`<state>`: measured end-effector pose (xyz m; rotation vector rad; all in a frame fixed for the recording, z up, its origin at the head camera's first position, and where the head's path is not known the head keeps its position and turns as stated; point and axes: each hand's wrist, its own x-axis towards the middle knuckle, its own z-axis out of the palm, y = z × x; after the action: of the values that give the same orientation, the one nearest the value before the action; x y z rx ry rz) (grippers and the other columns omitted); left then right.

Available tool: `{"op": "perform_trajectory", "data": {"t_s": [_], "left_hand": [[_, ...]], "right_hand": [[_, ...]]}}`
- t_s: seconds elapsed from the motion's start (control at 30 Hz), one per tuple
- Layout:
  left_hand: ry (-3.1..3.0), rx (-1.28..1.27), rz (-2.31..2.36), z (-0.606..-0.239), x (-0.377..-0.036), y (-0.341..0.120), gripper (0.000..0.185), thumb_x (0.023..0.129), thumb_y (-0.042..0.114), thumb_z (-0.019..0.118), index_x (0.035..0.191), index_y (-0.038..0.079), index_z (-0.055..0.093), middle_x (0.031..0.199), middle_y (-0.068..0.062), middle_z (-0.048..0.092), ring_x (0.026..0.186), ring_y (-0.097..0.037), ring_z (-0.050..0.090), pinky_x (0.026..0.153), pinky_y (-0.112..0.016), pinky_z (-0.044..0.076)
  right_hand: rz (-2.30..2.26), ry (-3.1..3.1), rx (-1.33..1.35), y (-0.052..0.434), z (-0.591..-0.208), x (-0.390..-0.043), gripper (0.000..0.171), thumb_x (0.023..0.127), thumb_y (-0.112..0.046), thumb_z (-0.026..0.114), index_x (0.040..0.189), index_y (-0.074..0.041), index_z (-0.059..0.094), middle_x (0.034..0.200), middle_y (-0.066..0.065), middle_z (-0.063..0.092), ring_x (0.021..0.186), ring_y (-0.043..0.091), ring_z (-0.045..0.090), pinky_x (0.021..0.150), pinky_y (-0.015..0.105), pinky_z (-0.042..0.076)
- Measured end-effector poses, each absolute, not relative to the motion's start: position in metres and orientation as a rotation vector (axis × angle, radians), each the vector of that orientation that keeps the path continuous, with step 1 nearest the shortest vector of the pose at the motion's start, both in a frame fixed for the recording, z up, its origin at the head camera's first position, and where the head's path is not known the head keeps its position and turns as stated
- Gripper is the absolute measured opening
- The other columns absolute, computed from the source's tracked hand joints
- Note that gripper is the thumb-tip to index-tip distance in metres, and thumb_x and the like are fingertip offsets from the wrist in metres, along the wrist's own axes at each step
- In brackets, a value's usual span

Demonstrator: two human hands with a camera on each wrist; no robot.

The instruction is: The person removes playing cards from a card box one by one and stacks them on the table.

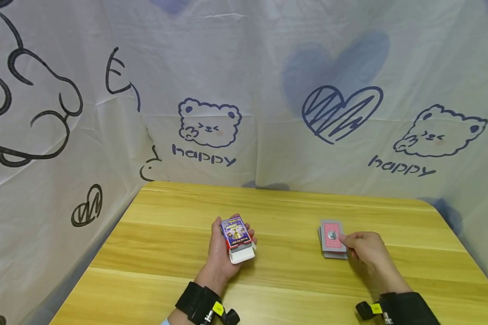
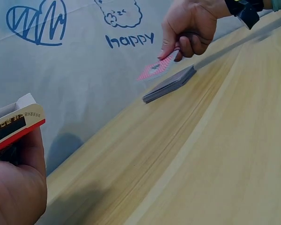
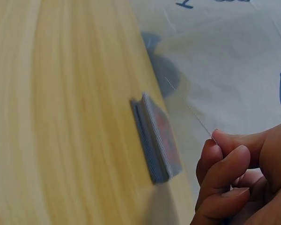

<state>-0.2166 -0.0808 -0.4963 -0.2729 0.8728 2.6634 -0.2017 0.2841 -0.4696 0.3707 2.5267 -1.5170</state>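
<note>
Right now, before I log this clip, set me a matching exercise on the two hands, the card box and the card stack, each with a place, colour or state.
Column one
1. left hand
2. right hand
3. card box
4. card stack

Column two
A. piled on the wooden table
B. pinching a card with a patterned back
C. blue-purple front, white flap showing
D. curled around a box

Right pairs: 1-D, 2-B, 3-C, 4-A.
</note>
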Motion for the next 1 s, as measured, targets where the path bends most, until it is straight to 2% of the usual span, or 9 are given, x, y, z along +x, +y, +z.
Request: {"op": "perform_trajectory", "data": {"t_s": [0.37,0.53,0.77,1.0], "left_hand": [[0.914,-0.254,2.651,-0.498,-0.216,-0.082,0.069,0.109,0.067,0.019,0.16,0.023,0.031,0.124,-0.007,0.057,0.097,-0.016,0.068,0.09,-0.035,0.062],[0.919,-0.251,2.649,-0.498,-0.216,-0.081,0.069,0.109,0.067,0.019,0.161,0.023,0.031,0.126,-0.007,0.056,0.098,-0.016,0.068,0.09,-0.036,0.062],[0.92,-0.255,2.655,-0.497,-0.215,-0.081,0.069,0.109,0.067,0.019,0.16,0.023,0.032,0.125,-0.007,0.056,0.097,-0.016,0.068,0.089,-0.036,0.062],[0.923,-0.249,2.659,-0.497,-0.215,-0.08,0.069,0.108,0.068,0.021,0.16,0.023,0.031,0.13,-0.009,0.055,0.097,-0.016,0.068,0.089,-0.035,0.062]], "right_hand": [[-1.478,2.507,0.403,0.289,-0.476,-0.205,0.032,0.107,-0.027,0.063,0.096,0.002,0.069,0.065,0.0,0.053,0.063,0.018,0.048,0.057,0.031,0.042],[-1.468,2.506,0.409,0.29,-0.477,-0.205,0.032,0.106,-0.027,0.064,0.091,0.001,0.07,0.063,0.0,0.054,0.061,0.017,0.048,0.056,0.03,0.042],[-1.407,2.531,0.426,0.291,-0.481,-0.209,0.036,0.102,-0.028,0.068,0.074,-0.007,0.066,0.057,-0.002,0.048,0.055,0.016,0.045,0.052,0.03,0.037],[-1.311,2.601,0.428,0.288,-0.484,-0.21,0.033,0.1,-0.025,0.068,0.074,-0.005,0.064,0.053,-0.003,0.044,0.051,0.013,0.041,0.048,0.027,0.035]]}}
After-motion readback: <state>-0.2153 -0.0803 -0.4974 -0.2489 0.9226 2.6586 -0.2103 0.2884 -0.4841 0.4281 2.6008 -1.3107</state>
